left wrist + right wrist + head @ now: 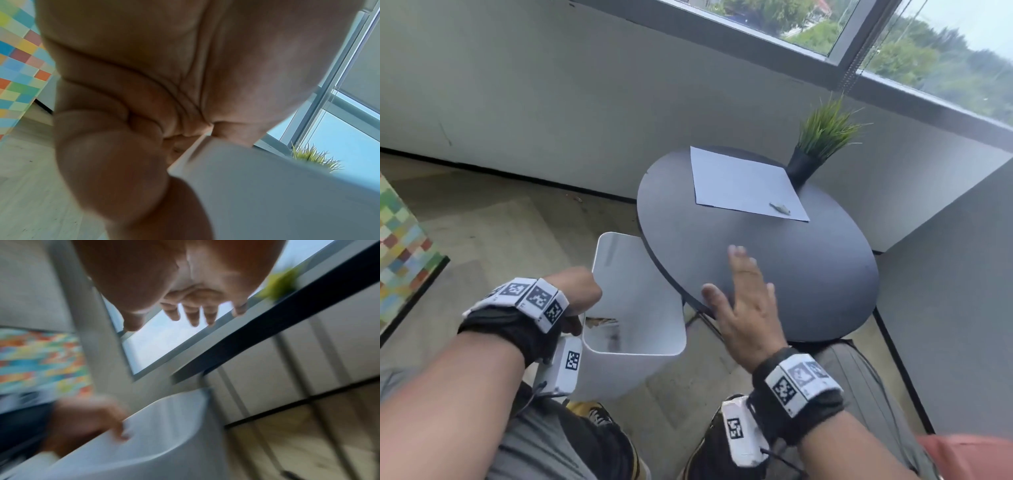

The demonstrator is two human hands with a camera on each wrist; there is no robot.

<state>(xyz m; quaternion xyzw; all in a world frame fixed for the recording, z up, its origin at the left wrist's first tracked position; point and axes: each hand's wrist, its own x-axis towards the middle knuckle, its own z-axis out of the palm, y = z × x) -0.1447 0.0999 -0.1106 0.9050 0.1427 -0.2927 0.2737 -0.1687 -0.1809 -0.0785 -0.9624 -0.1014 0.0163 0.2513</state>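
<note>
Left hand grips white plastic bin by its rim.
Right hand, fingers spread, over near edge of round black table.

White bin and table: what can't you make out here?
- Inside the white bin, head view: near wall and left hand hide part; one brownish scrap shows.
- The grey bit on the paper, head view: too small to identify.
- Right wrist view: motion blur smears the bin's rim.
</note>
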